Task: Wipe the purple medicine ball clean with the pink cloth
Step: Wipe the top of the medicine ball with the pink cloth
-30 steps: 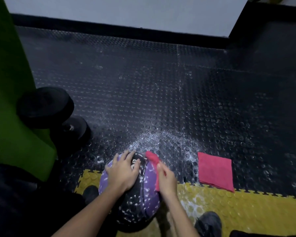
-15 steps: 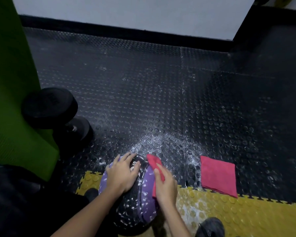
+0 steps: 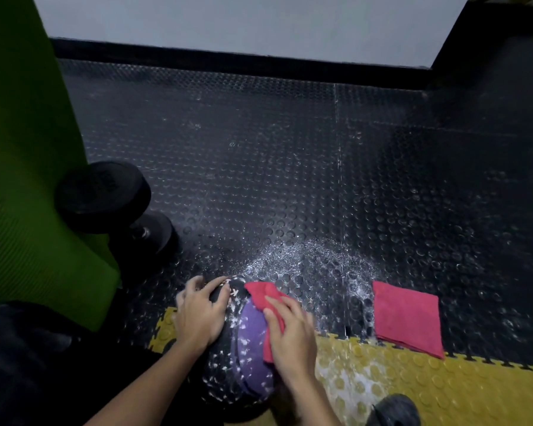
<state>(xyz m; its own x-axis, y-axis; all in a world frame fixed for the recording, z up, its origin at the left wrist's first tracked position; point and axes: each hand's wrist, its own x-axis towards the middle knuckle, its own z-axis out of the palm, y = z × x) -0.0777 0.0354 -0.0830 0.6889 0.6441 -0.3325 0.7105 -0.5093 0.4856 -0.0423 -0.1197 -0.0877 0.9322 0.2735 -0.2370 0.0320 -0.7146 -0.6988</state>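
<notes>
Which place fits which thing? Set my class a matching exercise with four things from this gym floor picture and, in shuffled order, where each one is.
Things
1. medicine ball
2. crumpled cloth
3. folded cloth
4. dumbbell

Places
A. flat on the floor, apart from the ball, to its right
B. next to the green mat
C. under the right hand, against the ball
D. under both hands, with the left hand resting on its dark part

Pairs: 1-D, 2-C, 3-A, 4-B
</notes>
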